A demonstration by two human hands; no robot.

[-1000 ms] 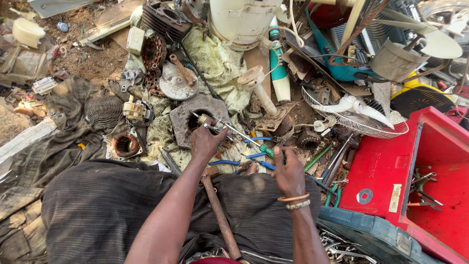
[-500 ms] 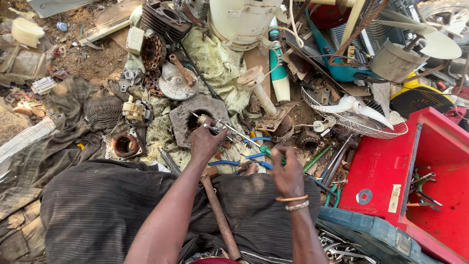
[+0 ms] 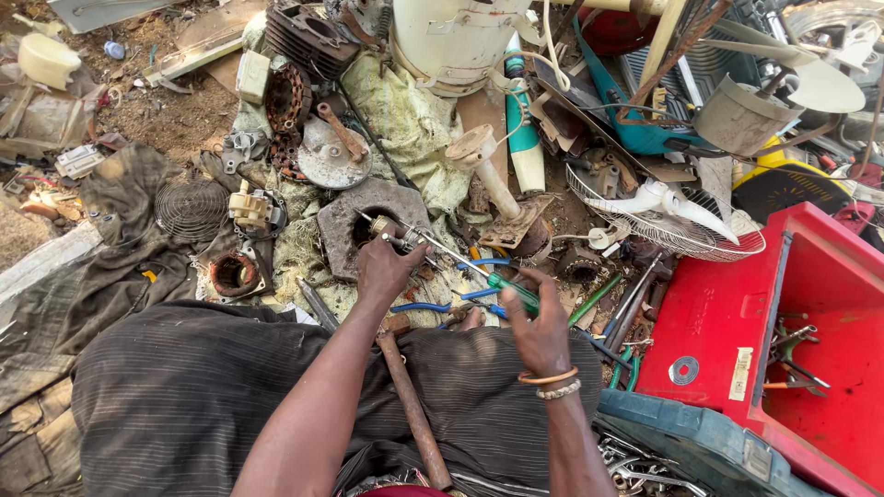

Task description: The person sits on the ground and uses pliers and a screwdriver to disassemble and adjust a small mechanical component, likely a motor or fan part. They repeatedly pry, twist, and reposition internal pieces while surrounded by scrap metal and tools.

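Observation:
My left hand (image 3: 385,267) grips a small metal part (image 3: 398,236) over the hole of a square grey metal block (image 3: 353,224) on the ground. My right hand (image 3: 539,324) holds a green-handled screwdriver (image 3: 505,288), its long shaft pointing up-left to that part. The wrist wears an orange bangle and a bead bracelet. A hammer with a rusty handle (image 3: 412,405) lies on the dark striped cloth (image 3: 184,387) across my lap.
Scrap lies all around: a round rusty ring (image 3: 234,273), a wire fan grille (image 3: 191,209), a white fan guard with blades (image 3: 665,213), a cream tank (image 3: 455,39). An open red toolbox (image 3: 727,322) with pliers stands at the right. Blue-handled tools lie before my knees.
The right hand has shifted slightly up and left with the screwdriver toward the part. The left hand stays on the block.

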